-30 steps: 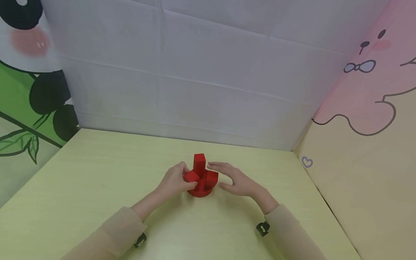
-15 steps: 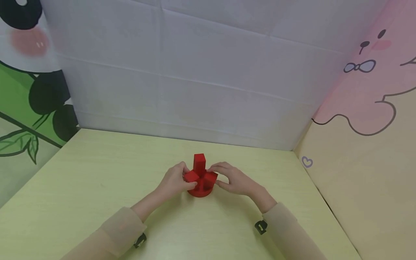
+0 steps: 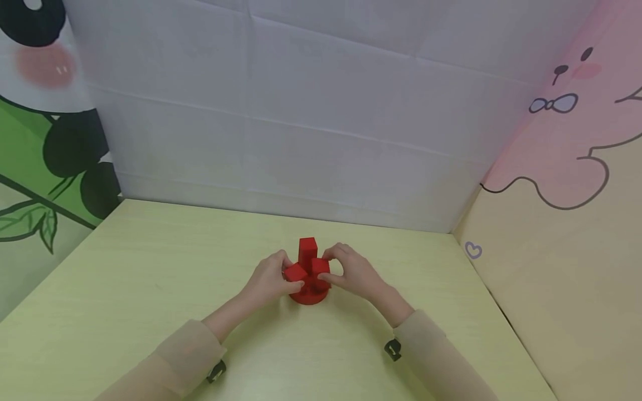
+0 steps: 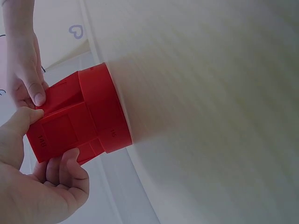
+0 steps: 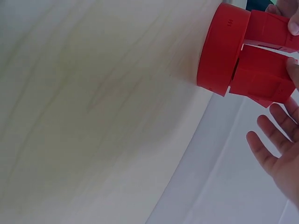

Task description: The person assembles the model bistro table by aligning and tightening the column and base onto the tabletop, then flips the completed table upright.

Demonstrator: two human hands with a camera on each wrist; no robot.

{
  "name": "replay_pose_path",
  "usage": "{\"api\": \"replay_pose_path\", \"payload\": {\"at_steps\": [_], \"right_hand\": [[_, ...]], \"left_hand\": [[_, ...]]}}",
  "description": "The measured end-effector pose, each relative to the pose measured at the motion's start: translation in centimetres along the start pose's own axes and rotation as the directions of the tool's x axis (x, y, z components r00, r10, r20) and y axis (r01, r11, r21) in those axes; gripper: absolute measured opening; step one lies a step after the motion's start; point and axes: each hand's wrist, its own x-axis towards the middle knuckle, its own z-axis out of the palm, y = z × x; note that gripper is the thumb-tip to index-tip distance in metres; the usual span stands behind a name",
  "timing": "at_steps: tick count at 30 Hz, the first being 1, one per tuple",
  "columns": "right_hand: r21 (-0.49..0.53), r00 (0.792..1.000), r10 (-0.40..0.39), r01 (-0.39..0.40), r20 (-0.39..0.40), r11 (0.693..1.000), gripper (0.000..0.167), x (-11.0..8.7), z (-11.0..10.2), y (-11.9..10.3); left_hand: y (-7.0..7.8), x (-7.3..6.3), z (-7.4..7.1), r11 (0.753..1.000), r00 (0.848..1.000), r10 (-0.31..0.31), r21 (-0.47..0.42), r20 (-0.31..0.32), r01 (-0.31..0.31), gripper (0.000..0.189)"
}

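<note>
A red round base [image 3: 309, 299] stands on the pale table, with three red blocks rising from it. My left hand [image 3: 271, 277] pinches the left block [image 3: 295, 272] between thumb and fingers; in the left wrist view that block [image 4: 60, 126] bears small printed digits. On the other side, my right hand [image 3: 353, 271] holds the right block [image 3: 321, 265], thumb in front and index finger at the back. The right wrist view has its remaining fingers [image 5: 268, 137] spread apart from the block. Behind both, the taller-looking back block [image 3: 307, 250] is untouched.
The pale wooden table [image 3: 150, 267] extends around the red assembly. A whitish cloth wall [image 3: 301, 139] rises at its back edge. Printed side panels flank it, a pink-figured one [image 3: 562, 145] on the right. Dark wrist straps [image 3: 393, 350] show below the sleeves.
My right hand has moved left from beside the right block and taken hold of it. That block now stands closer in and more upright. The left hand keeps its place.
</note>
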Motion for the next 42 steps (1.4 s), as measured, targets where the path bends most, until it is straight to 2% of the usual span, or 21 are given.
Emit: {"api": "replay_pose_path", "payload": {"at_steps": [7,16,21,26,31,36,39,42], "right_hand": [[-0.039,0.993,0.110,-0.111,-0.037,0.993,0.041,0.6,0.8,-0.1],[0.002,0.982,0.184,-0.185,-0.037,0.983,0.046,0.7,1.1,0.0],[0.027,0.981,0.192,-0.191,-0.023,0.981,0.061,0.6,0.8,0.0],[0.038,0.993,0.119,-0.118,-0.025,0.992,0.067,0.3,0.5,0.1],[0.018,0.999,-0.042,0.043,-0.022,0.999,0.057,-0.1,0.1,0.4],[-0.040,0.972,-0.227,0.229,0.062,0.973,0.048,-0.1,-0.3,1.0],[-0.071,0.950,-0.291,0.299,0.111,0.952,0.047,-0.1,-0.4,1.2],[-0.097,0.936,-0.328,0.341,0.124,0.935,0.047,-0.1,-0.5,1.2]], "left_hand": [[0.0,0.1,0.1,1.000,1.000,-0.001,-0.001,0.004,0.001,0.034],[-0.2,0.2,0.2,1.000,1.000,0.009,0.011,0.000,-0.009,0.034],[-0.2,0.3,0.2,1.000,1.000,0.015,0.020,-0.001,-0.015,0.035],[-0.3,0.3,0.1,1.000,1.000,0.015,0.012,-0.001,-0.015,0.034],[-0.3,0.2,0.0,1.000,1.000,0.014,0.006,-0.003,-0.014,0.034],[-0.2,0.1,0.0,1.000,1.000,0.002,0.000,0.000,-0.002,0.035],[-0.2,0.1,0.0,1.000,1.000,-0.002,-0.005,0.000,0.002,0.035],[-0.2,0.0,0.0,1.000,1.000,0.000,-0.007,0.000,0.000,0.034]]}}
